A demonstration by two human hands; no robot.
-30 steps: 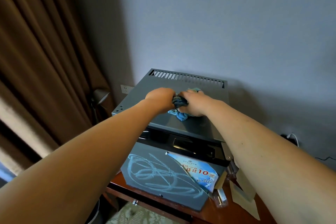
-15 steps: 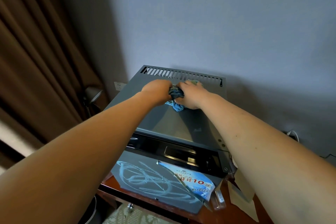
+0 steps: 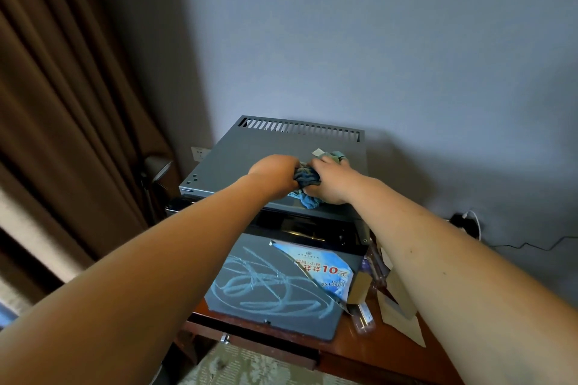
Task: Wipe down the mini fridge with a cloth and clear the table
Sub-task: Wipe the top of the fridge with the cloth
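A grey mini fridge [image 3: 237, 153] stands on a reddish wooden table [image 3: 359, 350], with vent slots along its back edge and pale scribbles on its door [image 3: 269, 287]. A bunched blue cloth [image 3: 308, 180] lies on the fridge top near the front edge. My left hand [image 3: 275, 173] and my right hand [image 3: 333, 180] both grip the cloth, side by side, and press it on the top. A blue printed card [image 3: 322, 269] leans against the door's right side.
Brown curtains [image 3: 62, 103] hang on the left beside a lamp [image 3: 156, 166] and a wall socket [image 3: 200, 153]. Paper envelopes [image 3: 397, 312] and a clear plastic bottle [image 3: 364, 316] lie on the table right of the fridge. A plug and cable [image 3: 469, 222] sit by the grey wall.
Both hands with the cloth slid back and then forward across the fridge top, ending near the front edge. The camera view shifted a little.
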